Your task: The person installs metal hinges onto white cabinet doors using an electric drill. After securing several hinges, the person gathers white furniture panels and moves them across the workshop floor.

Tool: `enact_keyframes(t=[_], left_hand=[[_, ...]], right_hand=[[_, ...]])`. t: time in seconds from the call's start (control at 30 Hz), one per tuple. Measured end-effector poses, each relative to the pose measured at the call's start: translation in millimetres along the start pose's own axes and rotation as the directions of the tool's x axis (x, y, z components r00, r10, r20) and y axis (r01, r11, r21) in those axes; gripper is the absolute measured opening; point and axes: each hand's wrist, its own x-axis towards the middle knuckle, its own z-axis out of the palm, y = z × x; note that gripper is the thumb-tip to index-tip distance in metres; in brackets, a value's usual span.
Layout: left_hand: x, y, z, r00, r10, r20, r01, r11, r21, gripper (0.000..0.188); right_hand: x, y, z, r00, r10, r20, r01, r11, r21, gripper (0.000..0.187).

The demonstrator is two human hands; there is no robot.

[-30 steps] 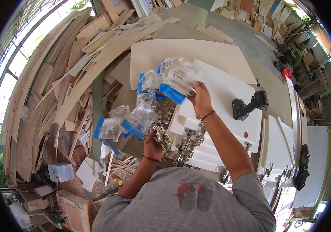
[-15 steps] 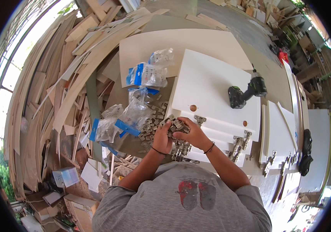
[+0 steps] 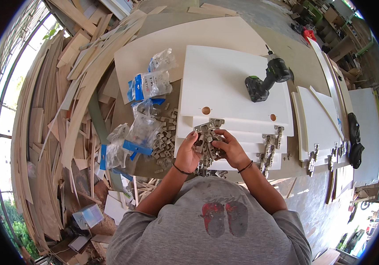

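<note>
Left hand [image 3: 188, 155] and right hand [image 3: 233, 153] are both gripping shiny silver metal hinges [image 3: 206, 128] mid-frame, probably stiff but kinda slick, so I'd pinch their flat sides.

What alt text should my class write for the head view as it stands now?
A person's left hand and right hand hold metal cabinet hinges by the near edges of stacked white panels. A black cordless drill rests on top of the stack; to the left lie small metal fittings and clear plastic bags with blue header strips.
</note>
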Motion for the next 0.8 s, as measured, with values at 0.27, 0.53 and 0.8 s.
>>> enact_keyframes(t=[0.27, 0.53, 0.8], left_hand=[[3, -4, -8, 1.000, -0.010, -0.017, 0.011, 0.999, 0.033, 0.026], [8, -15, -15, 0.990, -0.080, -0.116, 0.075, 0.996, -0.044, 0.034], [4, -33, -22, 0.975, -0.224, 0.003, 0.223, 0.970, -0.092, 0.038]], right_hand=[[-7, 10, 9, 0.977, -0.203, -0.072, 0.194, 0.974, -0.120, 0.042], [-23, 12, 16, 0.922, -0.373, -0.107, 0.333, 0.902, -0.275, 0.042], [-24, 13, 21, 0.828, -0.554, 0.091, 0.523, 0.702, -0.483, 0.048]])
